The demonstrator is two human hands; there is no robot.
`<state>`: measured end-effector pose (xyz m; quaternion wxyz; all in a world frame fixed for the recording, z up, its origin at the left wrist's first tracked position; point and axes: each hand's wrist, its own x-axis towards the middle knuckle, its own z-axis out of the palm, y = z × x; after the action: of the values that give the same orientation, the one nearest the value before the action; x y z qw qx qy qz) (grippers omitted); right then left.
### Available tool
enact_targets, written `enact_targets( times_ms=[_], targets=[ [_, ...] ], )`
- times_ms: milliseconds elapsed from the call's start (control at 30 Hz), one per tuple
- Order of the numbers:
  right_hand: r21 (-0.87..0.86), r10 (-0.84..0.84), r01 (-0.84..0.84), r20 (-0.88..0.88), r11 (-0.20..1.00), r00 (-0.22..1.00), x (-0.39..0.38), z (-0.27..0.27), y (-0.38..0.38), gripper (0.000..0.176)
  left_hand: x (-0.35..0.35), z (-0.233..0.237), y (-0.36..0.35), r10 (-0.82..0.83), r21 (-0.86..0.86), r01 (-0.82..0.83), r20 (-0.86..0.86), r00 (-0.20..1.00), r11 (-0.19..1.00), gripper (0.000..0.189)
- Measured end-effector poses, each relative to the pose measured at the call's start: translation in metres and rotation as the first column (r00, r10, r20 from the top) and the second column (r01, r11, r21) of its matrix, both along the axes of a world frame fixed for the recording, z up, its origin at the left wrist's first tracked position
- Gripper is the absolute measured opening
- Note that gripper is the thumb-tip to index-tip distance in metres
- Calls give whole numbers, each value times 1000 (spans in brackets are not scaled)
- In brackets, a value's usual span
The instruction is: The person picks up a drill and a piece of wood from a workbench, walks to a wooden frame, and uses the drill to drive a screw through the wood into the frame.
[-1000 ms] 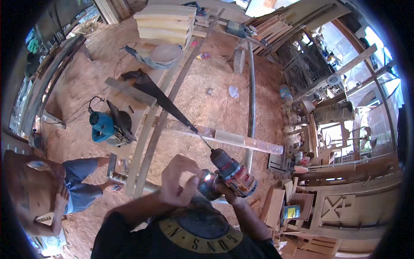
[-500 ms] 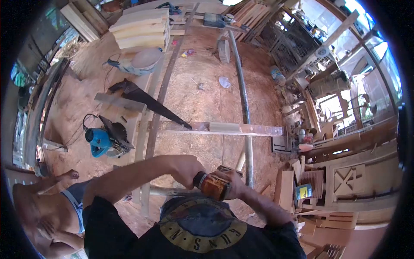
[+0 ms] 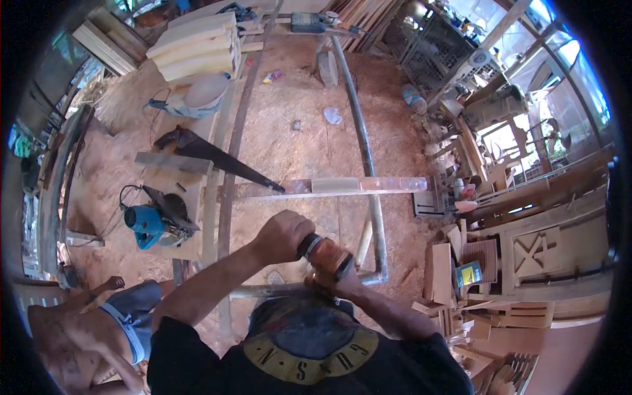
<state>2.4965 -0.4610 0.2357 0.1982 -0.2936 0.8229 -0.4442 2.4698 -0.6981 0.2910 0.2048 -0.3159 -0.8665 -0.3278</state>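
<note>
- Head view: the drill [image 3: 327, 253] sits close before the chest, above the near corner of the metal pipe frame [image 3: 372, 217], with both hands on it.
- The left hand [image 3: 283, 235] has its grip wrapped tight round the drill's front end, hiding chuck and bit. The right hand [image 3: 337, 284] is clamped on the handle from below, largely hidden by the tool's body.
- The drill's long axis runs from the left hand down and rightward to the right hand. Its nose faces the wooden strip [image 3: 355, 185] lying across the frame, well apart from it. The left hand is the nearer one to that strip.
- A second ago the bit showed, aimed at the strip with the lamp lit. Now the tool is drawn back and the bit is covered.
- The handsaw [image 3: 210, 155] and circular saw [image 3: 155, 220] lie unchanged on the boards at left.
</note>
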Motion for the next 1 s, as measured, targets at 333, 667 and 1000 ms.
enact_targets(
  times_ms=[333,667,1000],
  targets=[
    [195,-173,137,183,971,968,-26,-4,63,50,8,-39,-10,146,-69,-130,334,931,989,76],
    [249,-414,337,414,908,811,-116,39,138,34,-126,-182,12,401,-114,-390,404,822,914,74],
    [505,-389,159,390,848,835,-247,43,88,26,-158,-240,20,433,33,-467,319,843,884,68]
  ],
)
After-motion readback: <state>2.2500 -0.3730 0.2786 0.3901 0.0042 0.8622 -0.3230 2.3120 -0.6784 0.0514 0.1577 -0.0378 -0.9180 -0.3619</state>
